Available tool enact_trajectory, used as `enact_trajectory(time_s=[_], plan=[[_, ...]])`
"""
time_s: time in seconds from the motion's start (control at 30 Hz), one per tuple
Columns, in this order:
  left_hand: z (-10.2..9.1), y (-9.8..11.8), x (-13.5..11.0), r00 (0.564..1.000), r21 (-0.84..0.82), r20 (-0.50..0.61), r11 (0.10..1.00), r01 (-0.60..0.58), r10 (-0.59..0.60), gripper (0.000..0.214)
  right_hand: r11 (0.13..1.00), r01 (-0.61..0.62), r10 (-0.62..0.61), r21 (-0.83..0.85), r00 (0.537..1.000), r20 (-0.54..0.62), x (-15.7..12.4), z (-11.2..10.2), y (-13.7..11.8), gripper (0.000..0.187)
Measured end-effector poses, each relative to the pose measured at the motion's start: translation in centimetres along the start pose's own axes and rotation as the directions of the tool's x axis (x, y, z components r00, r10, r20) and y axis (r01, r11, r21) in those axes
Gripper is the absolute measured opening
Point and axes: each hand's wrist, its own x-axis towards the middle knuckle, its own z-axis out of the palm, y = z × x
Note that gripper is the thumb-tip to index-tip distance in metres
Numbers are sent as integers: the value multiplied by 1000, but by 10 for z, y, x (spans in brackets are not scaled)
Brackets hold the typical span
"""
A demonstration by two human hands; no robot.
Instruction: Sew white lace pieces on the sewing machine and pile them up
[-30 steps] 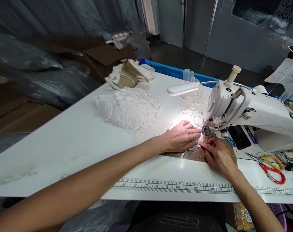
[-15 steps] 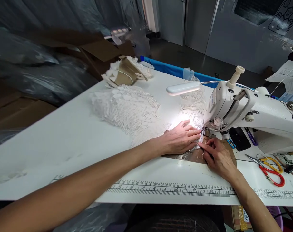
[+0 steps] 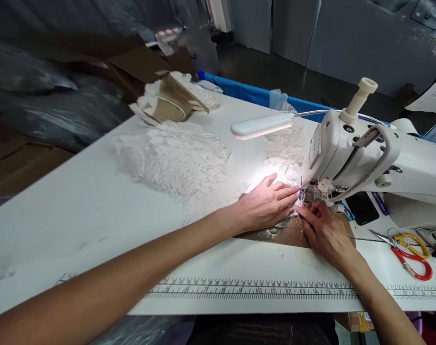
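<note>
My left hand (image 3: 270, 203) lies flat on white lace (image 3: 280, 167), fingers stretched toward the presser foot (image 3: 303, 194) of a white sewing machine (image 3: 333, 143). To the right of the foot, my right hand (image 3: 322, 230) is bent, its index finger and thumb closed at the near edge of the lace. The exact pinch is partly hidden. Under both hands is a brown, shiny plate (image 3: 289, 235). A larger heap of white lace trim (image 3: 182, 163) spreads left of my left hand. A white lamp (image 3: 263, 125) lights the stitching spot.
Red-and-yellow-handled scissors (image 3: 414, 258) and a black phone (image 3: 362, 208) lie to the right. A printed ruler (image 3: 257, 290) runs along the front of the white table (image 3: 95, 225). Brown card with lace (image 3: 170, 100) sits at the back left. Cardboard boxes (image 3: 138, 62) stand beyond.
The view has shifted slightly, so the machine looks larger and the heap sits farther left. Both hands stay beside the presser foot, with little visible change in their pose.
</note>
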Motion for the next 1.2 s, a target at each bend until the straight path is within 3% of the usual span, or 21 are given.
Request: enact_trajectory(time_s=[0.17,0.3,0.47,0.6,0.7,0.77,0.83,0.9,1.03,1.1,1.2], plan=[[-1,1,4,999,20,27,999,28,-29,32,999,-11,12,-32,999,34,7,-1,2,41],[4,5,5,997,14,17,997,80,-80,29,999,-11,10,-46,1000,-11,9,2,6,40],[-3,-1,0,980,-20,-84,984,177,-178,27,969,-27,62,247,989,-134,0,-4,19,37],[-16,-13,-4,991,-163,-130,986,15,-37,26,906,-4,65,423,989,-130,-7,-17,28,28],[-12,-14,-2,984,-245,-127,957,-156,128,24,907,-28,49,421,998,-40,-5,-24,27,24],[-5,-12,0,981,-262,-120,948,-178,151,27,913,-55,57,404,998,7,0,-26,23,21],[2,-9,2,989,-294,-110,947,-128,100,31,921,-72,68,383,997,24,6,-24,19,21],[5,-6,3,994,-359,-102,933,-8,-31,32,935,-96,99,342,995,10,9,-20,17,23],[3,-4,5,938,-493,-70,829,264,-340,28,967,-126,130,220,992,-3,9,-11,13,26],[1,-3,5,924,-514,-62,806,294,-377,27,988,-70,69,135,998,9,8,-11,9,31],[1,-1,4,937,-514,-77,819,256,-341,27,1000,-6,7,-14,997,71,10,-16,1,38]])
